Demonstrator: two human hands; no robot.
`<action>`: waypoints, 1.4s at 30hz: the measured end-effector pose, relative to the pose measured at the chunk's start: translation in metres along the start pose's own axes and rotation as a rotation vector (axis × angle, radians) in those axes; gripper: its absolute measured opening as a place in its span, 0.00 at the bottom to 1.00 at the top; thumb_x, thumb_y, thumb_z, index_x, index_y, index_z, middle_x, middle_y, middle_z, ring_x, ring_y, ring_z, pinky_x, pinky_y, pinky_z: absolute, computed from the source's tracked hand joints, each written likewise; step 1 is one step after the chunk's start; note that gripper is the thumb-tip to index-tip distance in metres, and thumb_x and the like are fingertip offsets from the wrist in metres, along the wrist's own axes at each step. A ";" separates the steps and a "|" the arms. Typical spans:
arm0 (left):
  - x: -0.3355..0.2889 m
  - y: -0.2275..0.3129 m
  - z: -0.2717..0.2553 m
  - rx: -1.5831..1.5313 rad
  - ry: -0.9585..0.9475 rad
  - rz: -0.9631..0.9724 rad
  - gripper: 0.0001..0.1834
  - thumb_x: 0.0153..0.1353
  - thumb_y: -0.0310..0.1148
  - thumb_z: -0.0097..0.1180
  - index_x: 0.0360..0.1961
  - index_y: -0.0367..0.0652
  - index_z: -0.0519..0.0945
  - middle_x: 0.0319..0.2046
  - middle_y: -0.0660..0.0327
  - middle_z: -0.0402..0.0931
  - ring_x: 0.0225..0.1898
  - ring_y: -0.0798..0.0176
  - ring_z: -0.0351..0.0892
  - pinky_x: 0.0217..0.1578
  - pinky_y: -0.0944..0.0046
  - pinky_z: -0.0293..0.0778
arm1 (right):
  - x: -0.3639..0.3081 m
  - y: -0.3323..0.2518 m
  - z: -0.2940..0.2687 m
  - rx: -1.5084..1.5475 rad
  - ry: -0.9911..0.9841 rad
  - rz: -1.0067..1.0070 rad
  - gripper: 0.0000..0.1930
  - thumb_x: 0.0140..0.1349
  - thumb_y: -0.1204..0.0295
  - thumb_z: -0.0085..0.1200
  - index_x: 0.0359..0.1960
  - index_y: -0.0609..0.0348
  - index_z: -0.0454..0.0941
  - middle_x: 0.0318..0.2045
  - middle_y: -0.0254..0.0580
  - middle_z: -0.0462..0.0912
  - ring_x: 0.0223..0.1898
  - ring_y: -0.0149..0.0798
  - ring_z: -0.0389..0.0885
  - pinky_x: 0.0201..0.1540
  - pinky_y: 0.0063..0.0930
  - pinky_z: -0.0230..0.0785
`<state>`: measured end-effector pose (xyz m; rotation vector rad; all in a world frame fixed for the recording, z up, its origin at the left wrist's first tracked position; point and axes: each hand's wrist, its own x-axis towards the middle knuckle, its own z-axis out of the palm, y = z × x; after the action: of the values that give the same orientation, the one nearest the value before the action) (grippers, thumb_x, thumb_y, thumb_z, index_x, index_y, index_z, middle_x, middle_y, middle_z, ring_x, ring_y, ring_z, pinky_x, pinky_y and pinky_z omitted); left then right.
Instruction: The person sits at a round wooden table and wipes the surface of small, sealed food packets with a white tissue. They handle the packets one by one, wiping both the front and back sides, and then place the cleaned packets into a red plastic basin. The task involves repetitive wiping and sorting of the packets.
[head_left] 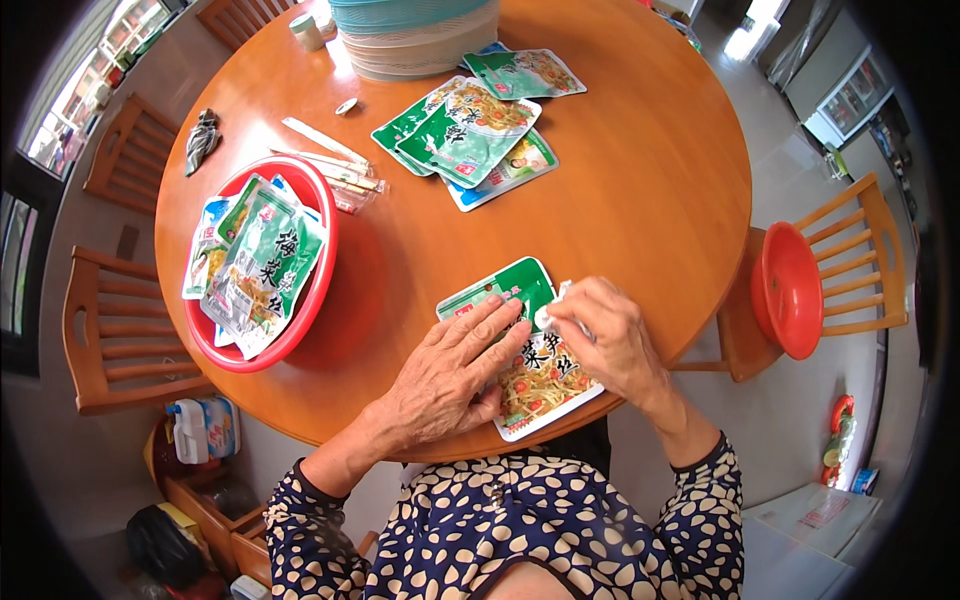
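Note:
A green food pouch [545, 385] with a picture of shredded vegetables lies flat at the table's near edge. My left hand [455, 365] rests on its left side, fingers stretched out and pressing it down. My right hand [610, 330] pinches a crumpled white tissue [553, 303] against the pouch's upper right part. To the left, a red plastic basin [325, 270] holds several green and white pouches [265, 265]. Farther off lies a loose pile of more pouches [470, 130], overlapping one another.
Wrapped chopsticks [335, 165] lie beside the basin. Stacked blue and beige baskets [410, 40] stand at the table's far side, with a small jar [306, 32] nearby. A dark crumpled cloth [203, 140] sits near the left rim. An orange-red basin [795, 290] rests on a chair at right.

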<state>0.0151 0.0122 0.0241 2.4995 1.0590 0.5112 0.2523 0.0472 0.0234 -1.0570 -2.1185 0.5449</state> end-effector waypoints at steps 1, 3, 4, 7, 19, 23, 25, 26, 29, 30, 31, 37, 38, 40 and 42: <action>0.000 0.000 0.000 0.023 -0.002 -0.008 0.40 0.51 0.29 0.56 0.69 0.44 0.66 0.71 0.51 0.61 0.73 0.49 0.57 0.70 0.49 0.58 | 0.004 0.004 0.002 -0.017 0.010 0.004 0.04 0.56 0.80 0.60 0.33 0.60 0.80 0.34 0.43 0.78 0.38 0.47 0.79 0.41 0.39 0.73; -0.002 0.002 0.001 0.072 -0.003 -0.028 0.39 0.53 0.32 0.57 0.70 0.45 0.66 0.71 0.52 0.61 0.73 0.50 0.59 0.69 0.49 0.58 | 0.015 0.005 0.007 -0.112 0.003 -0.036 0.03 0.57 0.79 0.59 0.33 0.60 0.79 0.34 0.43 0.78 0.39 0.47 0.78 0.42 0.39 0.72; -0.001 0.004 0.000 0.085 0.002 -0.043 0.39 0.54 0.34 0.57 0.70 0.46 0.66 0.71 0.52 0.61 0.72 0.50 0.59 0.68 0.49 0.59 | 0.020 0.006 0.009 -0.164 0.002 -0.051 0.02 0.57 0.78 0.58 0.32 0.60 0.79 0.35 0.43 0.77 0.39 0.47 0.78 0.43 0.39 0.72; -0.003 0.008 -0.001 0.156 0.009 -0.094 0.39 0.57 0.45 0.60 0.70 0.48 0.67 0.70 0.53 0.62 0.71 0.51 0.61 0.66 0.50 0.60 | 0.038 0.016 0.020 -0.213 0.052 -0.105 0.03 0.56 0.80 0.59 0.32 0.62 0.79 0.34 0.43 0.76 0.38 0.46 0.77 0.42 0.39 0.71; -0.007 0.012 0.003 0.182 0.061 -0.146 0.39 0.54 0.45 0.63 0.69 0.51 0.70 0.68 0.56 0.66 0.70 0.53 0.64 0.64 0.50 0.63 | -0.012 0.017 -0.025 -0.006 -0.161 -0.163 0.06 0.54 0.83 0.61 0.33 0.63 0.80 0.35 0.42 0.76 0.37 0.44 0.76 0.39 0.35 0.72; -0.008 0.010 0.001 0.159 0.042 -0.130 0.38 0.54 0.45 0.62 0.68 0.51 0.70 0.69 0.56 0.65 0.70 0.53 0.63 0.64 0.50 0.62 | -0.010 0.013 -0.022 0.079 -0.124 -0.157 0.06 0.54 0.83 0.61 0.34 0.63 0.80 0.35 0.42 0.76 0.37 0.45 0.76 0.40 0.35 0.72; -0.007 0.009 0.000 0.137 0.038 -0.115 0.38 0.55 0.45 0.62 0.68 0.52 0.70 0.69 0.56 0.64 0.70 0.52 0.63 0.65 0.49 0.62 | 0.001 0.010 -0.009 0.091 -0.091 -0.167 0.06 0.54 0.83 0.60 0.34 0.63 0.80 0.35 0.43 0.76 0.37 0.46 0.76 0.40 0.36 0.72; -0.007 0.008 0.000 0.135 0.033 -0.110 0.37 0.55 0.46 0.61 0.68 0.53 0.70 0.69 0.56 0.64 0.70 0.52 0.63 0.65 0.49 0.61 | 0.005 0.011 -0.003 0.074 -0.091 -0.163 0.06 0.55 0.83 0.60 0.34 0.63 0.80 0.35 0.43 0.76 0.38 0.46 0.76 0.40 0.36 0.72; -0.007 0.008 -0.001 0.147 0.029 -0.113 0.37 0.55 0.47 0.61 0.68 0.55 0.70 0.69 0.56 0.64 0.70 0.52 0.63 0.65 0.49 0.61 | 0.026 0.012 0.012 0.043 -0.081 -0.189 0.04 0.54 0.81 0.58 0.32 0.64 0.77 0.34 0.45 0.74 0.39 0.48 0.75 0.41 0.39 0.72; -0.008 0.008 0.000 0.150 0.029 -0.116 0.37 0.55 0.48 0.61 0.68 0.56 0.71 0.69 0.56 0.65 0.70 0.52 0.63 0.64 0.49 0.62 | 0.033 0.011 0.016 -0.017 -0.085 -0.207 0.04 0.53 0.81 0.58 0.30 0.64 0.77 0.33 0.45 0.74 0.39 0.47 0.75 0.41 0.39 0.72; -0.008 0.007 0.000 0.153 0.030 -0.119 0.37 0.56 0.49 0.61 0.68 0.56 0.71 0.68 0.56 0.65 0.69 0.52 0.64 0.64 0.49 0.62 | 0.039 0.009 0.020 -0.077 -0.089 -0.223 0.03 0.53 0.81 0.57 0.29 0.64 0.76 0.33 0.45 0.74 0.38 0.47 0.75 0.41 0.40 0.72; -0.006 0.013 0.000 0.218 0.076 -0.128 0.38 0.55 0.51 0.62 0.68 0.57 0.71 0.65 0.57 0.68 0.65 0.53 0.68 0.59 0.51 0.65 | 0.065 0.013 0.036 -0.116 -0.120 -0.247 0.04 0.52 0.78 0.57 0.24 0.63 0.74 0.32 0.46 0.74 0.38 0.47 0.75 0.41 0.40 0.73; -0.005 0.014 0.001 0.228 0.085 -0.135 0.38 0.54 0.51 0.62 0.67 0.57 0.71 0.64 0.56 0.68 0.64 0.53 0.68 0.58 0.51 0.65 | 0.062 0.013 0.033 -0.098 -0.115 -0.239 0.04 0.53 0.79 0.57 0.25 0.63 0.75 0.32 0.46 0.74 0.38 0.47 0.75 0.41 0.40 0.73; -0.006 0.016 0.005 0.246 0.111 -0.163 0.39 0.53 0.52 0.63 0.67 0.56 0.72 0.63 0.56 0.69 0.63 0.52 0.68 0.58 0.51 0.65 | 0.053 0.012 0.027 -0.057 -0.118 -0.231 0.03 0.55 0.79 0.57 0.26 0.62 0.75 0.32 0.46 0.74 0.38 0.47 0.76 0.41 0.40 0.73; -0.007 0.017 0.005 0.263 0.131 -0.182 0.39 0.51 0.53 0.64 0.66 0.55 0.73 0.62 0.55 0.69 0.62 0.52 0.69 0.57 0.51 0.65 | 0.037 0.007 0.019 -0.013 -0.087 -0.201 0.03 0.55 0.80 0.58 0.30 0.62 0.77 0.32 0.45 0.73 0.38 0.46 0.76 0.40 0.40 0.72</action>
<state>0.0234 -0.0050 0.0262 2.5839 1.4736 0.5155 0.2267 0.0800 0.0212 -0.8277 -2.2756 0.4871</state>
